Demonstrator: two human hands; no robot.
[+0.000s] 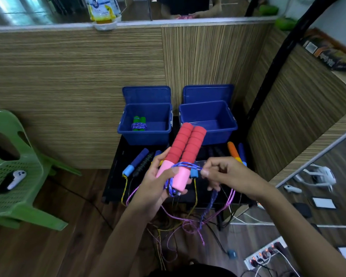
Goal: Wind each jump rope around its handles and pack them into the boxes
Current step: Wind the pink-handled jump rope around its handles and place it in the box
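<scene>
While winding: red handles [185, 148] gripped side by side in left hand [158, 188], raised in front of the bench [116, 176], tips toward the boxes.
Left fingers: curled round the pink lower ends of the red handles, thumb pressed over the rope turns.
Blue rope [186, 166]: a few turns round the pink ends, a strand stretched across to the right hand [224, 174], the rest hanging toward the floor.
Right fingers: pinching the blue rope just right of the red handles, other fingers loosely curled.
Left box [146, 134]: on the bench beyond the red handles, lid open, wound green-handled rope [139, 123] lying inside.
Right box [210, 124]: beside the left box, lid up.
Loose ropes on bench: blue handle [136, 161] and black handle [144, 163] left of the red handles, orange handle [233, 150] to the right, cords trailing off the bench edge to the floor.
Green chair [14, 174]: far left of the bench, white controller [16, 178] on its seat.
Power strip [264, 252]: on the floor, lower right of the bench.
</scene>
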